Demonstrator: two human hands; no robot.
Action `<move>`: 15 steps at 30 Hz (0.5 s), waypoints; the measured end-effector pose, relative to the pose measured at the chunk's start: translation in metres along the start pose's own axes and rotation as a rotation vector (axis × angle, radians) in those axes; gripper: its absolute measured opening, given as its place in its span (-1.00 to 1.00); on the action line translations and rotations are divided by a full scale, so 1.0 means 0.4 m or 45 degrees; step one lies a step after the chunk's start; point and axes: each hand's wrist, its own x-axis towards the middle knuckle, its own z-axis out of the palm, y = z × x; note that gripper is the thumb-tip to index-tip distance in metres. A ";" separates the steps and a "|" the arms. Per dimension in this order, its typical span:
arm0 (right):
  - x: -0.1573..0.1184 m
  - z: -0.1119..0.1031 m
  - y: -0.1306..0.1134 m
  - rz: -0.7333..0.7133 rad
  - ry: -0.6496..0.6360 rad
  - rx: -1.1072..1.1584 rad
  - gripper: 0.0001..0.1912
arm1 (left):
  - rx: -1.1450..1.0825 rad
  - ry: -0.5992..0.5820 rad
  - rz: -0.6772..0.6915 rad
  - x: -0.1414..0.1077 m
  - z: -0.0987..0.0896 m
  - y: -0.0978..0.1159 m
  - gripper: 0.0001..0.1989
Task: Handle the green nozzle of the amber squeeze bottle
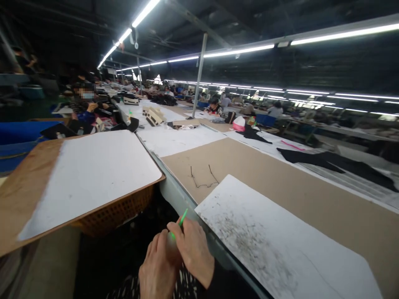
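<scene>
My left hand (160, 268) and my right hand (195, 249) are pressed together low in the middle, just off the near edge of the long worktable (280, 182). A thin green stick-like tool (181, 219) pokes up from between the fingers; my right hand's fingers close on it and my left hand touches it too. Right of my hands lies a white sheet (274, 245) smudged with dark marks. Loose black threads (204, 177) lie on the brown tabletop beyond it.
To the left, a brown board with a white sheet (87, 178) rests on an orange plastic basket (115, 214). Black fabric pieces (336, 164) lie along the table to the right. Other people sit at benches far left and across the hall. A pole (198, 74) stands mid-table.
</scene>
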 end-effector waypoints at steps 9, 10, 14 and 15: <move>0.019 -0.013 0.000 0.023 0.132 -0.163 -0.56 | 0.108 -0.017 0.058 0.004 0.011 0.041 -0.58; 0.020 -0.018 0.005 0.005 0.142 -0.189 -0.56 | 0.087 -0.024 0.053 0.006 0.010 0.046 -0.57; 0.023 -0.050 0.029 -0.054 0.182 -0.198 -0.58 | -0.159 -0.058 0.049 0.010 0.000 0.072 -0.56; 0.025 -0.060 0.036 -0.055 0.190 -0.174 -0.60 | -0.232 -0.088 0.056 0.011 -0.003 0.081 -0.55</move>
